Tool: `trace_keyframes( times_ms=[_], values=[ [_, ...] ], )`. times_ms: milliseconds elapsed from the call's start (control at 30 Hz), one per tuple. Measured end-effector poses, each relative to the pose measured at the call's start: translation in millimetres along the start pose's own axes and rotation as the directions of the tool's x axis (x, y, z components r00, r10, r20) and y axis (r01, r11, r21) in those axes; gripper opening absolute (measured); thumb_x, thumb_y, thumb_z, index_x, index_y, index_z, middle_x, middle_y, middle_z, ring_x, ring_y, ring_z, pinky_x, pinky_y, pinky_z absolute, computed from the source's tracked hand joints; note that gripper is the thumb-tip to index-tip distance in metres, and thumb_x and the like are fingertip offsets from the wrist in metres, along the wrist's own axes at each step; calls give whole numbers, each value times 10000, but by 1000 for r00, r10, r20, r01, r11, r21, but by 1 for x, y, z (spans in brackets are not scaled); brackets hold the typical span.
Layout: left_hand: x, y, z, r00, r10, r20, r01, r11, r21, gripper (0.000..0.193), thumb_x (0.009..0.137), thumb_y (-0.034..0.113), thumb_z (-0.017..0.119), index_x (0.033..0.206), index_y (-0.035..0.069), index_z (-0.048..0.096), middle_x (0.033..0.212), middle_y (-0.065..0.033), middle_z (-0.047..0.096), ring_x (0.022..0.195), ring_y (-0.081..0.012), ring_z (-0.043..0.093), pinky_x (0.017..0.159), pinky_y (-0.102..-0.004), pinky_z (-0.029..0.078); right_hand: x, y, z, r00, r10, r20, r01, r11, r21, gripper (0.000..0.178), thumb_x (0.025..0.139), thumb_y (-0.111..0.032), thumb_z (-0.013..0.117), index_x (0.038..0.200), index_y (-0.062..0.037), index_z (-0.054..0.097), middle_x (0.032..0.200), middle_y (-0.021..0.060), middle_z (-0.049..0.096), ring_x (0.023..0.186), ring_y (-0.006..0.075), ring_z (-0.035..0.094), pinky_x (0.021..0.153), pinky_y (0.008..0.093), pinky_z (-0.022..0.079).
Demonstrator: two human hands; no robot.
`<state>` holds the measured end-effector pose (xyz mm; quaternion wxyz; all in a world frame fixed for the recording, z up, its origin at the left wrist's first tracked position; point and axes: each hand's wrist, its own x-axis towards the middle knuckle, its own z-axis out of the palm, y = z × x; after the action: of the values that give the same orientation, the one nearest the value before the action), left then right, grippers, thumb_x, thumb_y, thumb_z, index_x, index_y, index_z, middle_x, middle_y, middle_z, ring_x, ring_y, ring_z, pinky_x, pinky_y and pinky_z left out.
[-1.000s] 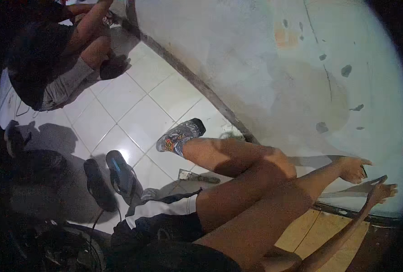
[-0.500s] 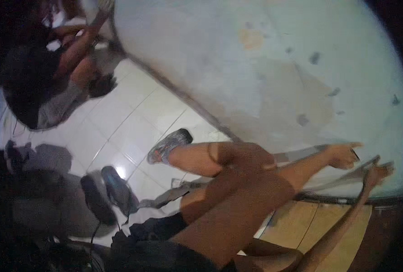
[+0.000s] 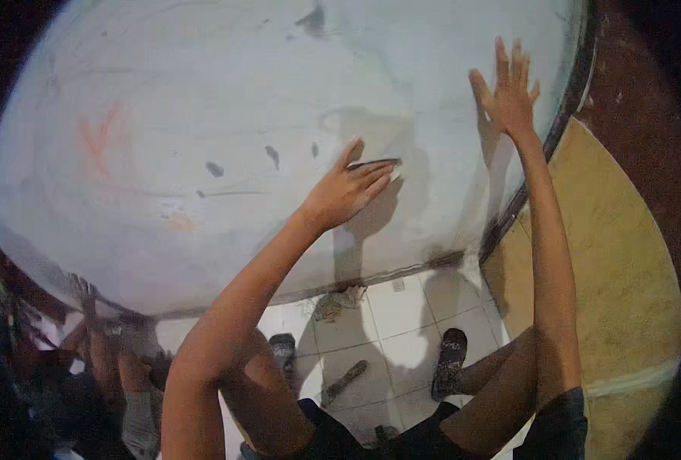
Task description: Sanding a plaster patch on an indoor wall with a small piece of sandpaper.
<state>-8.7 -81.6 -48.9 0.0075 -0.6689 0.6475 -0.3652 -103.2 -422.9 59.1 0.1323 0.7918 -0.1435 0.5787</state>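
— Since the earlier frames the view has swung up from the tiled floor to the wall [image 3: 225, 115], and both arms, which reached low to the right, now stretch up against it.

— What are the hands doing?

— His left hand [image 3: 348, 192] presses a thin flat blade [image 3: 375, 162], a scraper or small trowel by its look, against the plaster, fingers lying along it and closed over it. His right hand [image 3: 509, 92] is open, palm flat, fingers spread, braced high on the wall near the dark door frame [image 3: 536, 172].

— What might go wrong?

— I'd judge that the blade could dig in if it tilts, gouging the skim coat. The bracing palm could smear or dent the surface if it is soft; whether it is wet I cannot tell. He also leans forward with feet back on glossy tiles [image 3: 402, 353], so a slip is possible.

— And the surfaces?

— Pale grey-white plaster, matt, uneven, with dark flecks and an orange mark [image 3: 99, 138] at left. A yellowish panel [image 3: 616, 253] stands right of the frame. Debris lies at the wall's foot.
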Motion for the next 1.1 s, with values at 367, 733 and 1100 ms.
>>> trace_keyframes(
  times_ms=[367, 733, 1100],
  values=[
    [-19, -28, -61, 943, -286, -170, 285, 958, -32, 502, 867, 55, 653, 1361, 126, 607, 1393, -43, 635, 1324, -215, 572, 1237, -607, 59, -2, 14, 25, 986, 163, 39, -165, 985, 53, 921, 944, -758, 397, 1638, -265, 44, 1692, 185, -15, 1533, 470, 42, 1136, 756, 122],
    [-14, -20, -32, 990, -115, 86, 123, 989, -83, 442, 875, 48, 626, 1309, 126, 638, 1306, -37, 686, 1267, -202, 614, 1244, -590, 153, 6, -8, -18, 888, 241, 392, -283, 958, 51, 1026, 961, -701, 430, 1622, -100, -74, 1671, 240, -121, 1530, 468, -101, 1180, 689, 30],
    [-31, -18, -4, 991, -6, 135, 21, 994, -109, 481, 861, 67, 643, 1338, 130, 619, 1398, -22, 631, 1325, -175, 568, 1240, -595, 164, -14, 3, 32, 988, 142, 53, -142, 990, -3, 1017, 939, -781, 355, 1633, -128, -1, 1673, 257, -15, 1521, 509, 15, 1154, 723, 114]
  ],
)
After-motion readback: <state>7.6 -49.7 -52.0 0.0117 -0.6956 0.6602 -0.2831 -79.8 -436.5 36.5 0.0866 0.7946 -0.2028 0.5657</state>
